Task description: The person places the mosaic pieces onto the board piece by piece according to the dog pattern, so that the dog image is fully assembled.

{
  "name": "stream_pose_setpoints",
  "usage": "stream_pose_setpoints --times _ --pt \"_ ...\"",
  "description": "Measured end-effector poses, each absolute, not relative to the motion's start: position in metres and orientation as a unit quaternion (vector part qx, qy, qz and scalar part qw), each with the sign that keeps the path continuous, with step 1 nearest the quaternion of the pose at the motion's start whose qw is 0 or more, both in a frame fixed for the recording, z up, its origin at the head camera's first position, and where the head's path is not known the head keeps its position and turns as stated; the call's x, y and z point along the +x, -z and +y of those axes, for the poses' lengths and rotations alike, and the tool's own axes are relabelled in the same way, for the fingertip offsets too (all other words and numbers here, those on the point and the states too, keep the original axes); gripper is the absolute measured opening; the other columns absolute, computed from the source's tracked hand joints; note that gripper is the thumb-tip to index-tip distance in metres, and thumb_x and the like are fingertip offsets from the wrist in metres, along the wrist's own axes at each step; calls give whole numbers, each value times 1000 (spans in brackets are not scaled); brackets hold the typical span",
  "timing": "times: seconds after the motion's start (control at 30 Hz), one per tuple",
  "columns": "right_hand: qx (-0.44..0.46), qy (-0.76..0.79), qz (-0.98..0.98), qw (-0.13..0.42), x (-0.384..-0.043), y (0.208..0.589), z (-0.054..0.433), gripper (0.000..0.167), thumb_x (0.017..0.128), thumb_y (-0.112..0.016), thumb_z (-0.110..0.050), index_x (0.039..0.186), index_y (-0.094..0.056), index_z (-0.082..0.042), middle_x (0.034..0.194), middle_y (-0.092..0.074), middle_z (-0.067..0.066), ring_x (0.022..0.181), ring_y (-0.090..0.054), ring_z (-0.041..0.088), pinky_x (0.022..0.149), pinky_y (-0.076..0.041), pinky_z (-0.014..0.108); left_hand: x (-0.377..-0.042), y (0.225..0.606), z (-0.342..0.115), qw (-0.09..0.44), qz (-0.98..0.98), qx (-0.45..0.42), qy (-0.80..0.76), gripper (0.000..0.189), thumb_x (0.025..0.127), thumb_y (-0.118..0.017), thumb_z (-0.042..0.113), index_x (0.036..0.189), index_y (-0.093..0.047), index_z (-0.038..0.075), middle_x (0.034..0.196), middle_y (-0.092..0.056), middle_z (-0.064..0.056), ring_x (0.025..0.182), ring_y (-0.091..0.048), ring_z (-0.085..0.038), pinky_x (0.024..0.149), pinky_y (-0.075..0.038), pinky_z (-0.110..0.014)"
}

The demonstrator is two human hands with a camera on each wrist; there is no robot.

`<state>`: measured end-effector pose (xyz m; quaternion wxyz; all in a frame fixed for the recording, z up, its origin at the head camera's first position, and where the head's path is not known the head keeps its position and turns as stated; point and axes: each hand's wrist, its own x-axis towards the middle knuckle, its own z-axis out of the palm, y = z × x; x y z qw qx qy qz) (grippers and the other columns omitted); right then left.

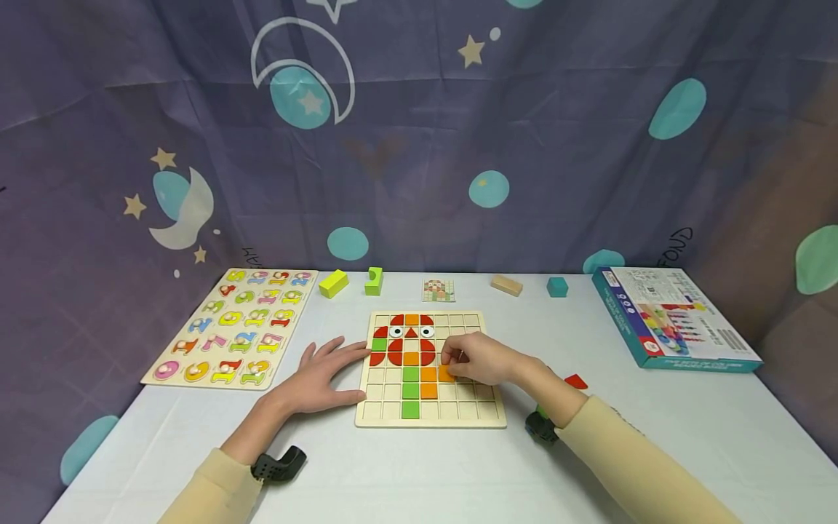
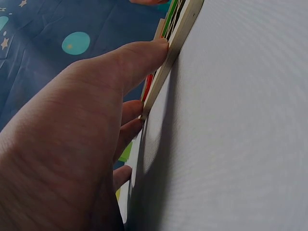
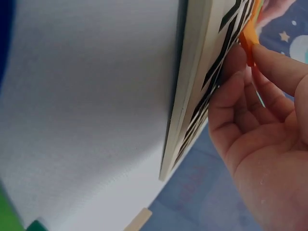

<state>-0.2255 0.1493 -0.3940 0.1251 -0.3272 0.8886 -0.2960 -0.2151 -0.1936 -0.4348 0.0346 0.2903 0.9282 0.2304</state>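
Observation:
A wooden grid board (image 1: 386, 413) lies on the table, partly filled with red, orange and green tiles and two eye pieces in its left and middle columns. My right hand (image 1: 483, 358) pinches an orange square tile (image 1: 446, 374) between thumb and fingers, at a cell right of another orange tile (image 1: 428, 374). The right wrist view shows that orange tile (image 3: 248, 41) tilted at the board's surface. My left hand (image 1: 325, 378) lies flat with fingers spread, its fingertips and thumb at the board's left edge. In the left wrist view the thumb (image 2: 144, 55) touches the board's side.
A number puzzle board (image 1: 219, 342) lies at left. Along the back are two yellow-green blocks (image 1: 334, 284), a small pattern card (image 1: 438, 291), a wooden block (image 1: 507, 284) and a teal cube (image 1: 558, 287). A box (image 1: 681, 316) sits at right. A red piece (image 1: 576, 381) lies by my right forearm.

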Motion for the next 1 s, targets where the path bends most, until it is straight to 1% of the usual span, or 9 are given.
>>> stream_pose_setpoints --times 0.13,0.37,0.6,0.73,0.87,1.0 --pt "-329 282 893 121 -225 394 148 4 95 -68 -4 98 -67 -8 82 -59 -8 76 -54 11 71 -50 27 -216 436 -194 36 929 291 -226 74 86 -71 58 149 -52 23 158 -41 3 150 -20 -36 112 -2 -71" --pt "-329 261 900 114 -225 393 148 4 95 -70 -8 99 -72 -7 90 -61 -6 81 -55 11 76 -51 29 -216 436 -194 40 929 289 -229 74 86 -71 57 149 -52 23 158 -40 3 150 -19 -36 112 -1 -71" --pt "-318 279 897 128 -225 388 153 13 96 -70 -12 107 -72 -6 91 -61 -5 82 -55 13 77 -51 29 -216 437 -193 41 929 287 -228 73 86 -71 57 149 -52 24 158 -40 4 150 -19 -36 113 -1 -70" --pt "-316 318 885 127 -224 381 165 21 96 -70 -13 114 -70 -4 95 -63 -4 82 -58 15 75 -52 30 -216 437 -193 42 929 287 -230 74 86 -72 57 149 -52 24 159 -39 4 150 -19 -36 113 -1 -70" --pt "-306 337 881 125 -219 375 180 25 97 -69 -15 119 -68 -4 98 -63 -4 82 -61 16 74 -53 31 -216 436 -193 43 929 286 -229 74 86 -72 57 150 -51 24 159 -39 4 150 -18 -36 113 -1 -70" --pt "-286 344 886 121 -213 370 193 27 96 -71 -15 120 -67 -4 97 -63 -3 84 -62 17 77 -54 31 -216 436 -193 43 930 286 -228 75 86 -72 57 150 -51 24 159 -39 3 150 -18 -36 113 -1 -71"
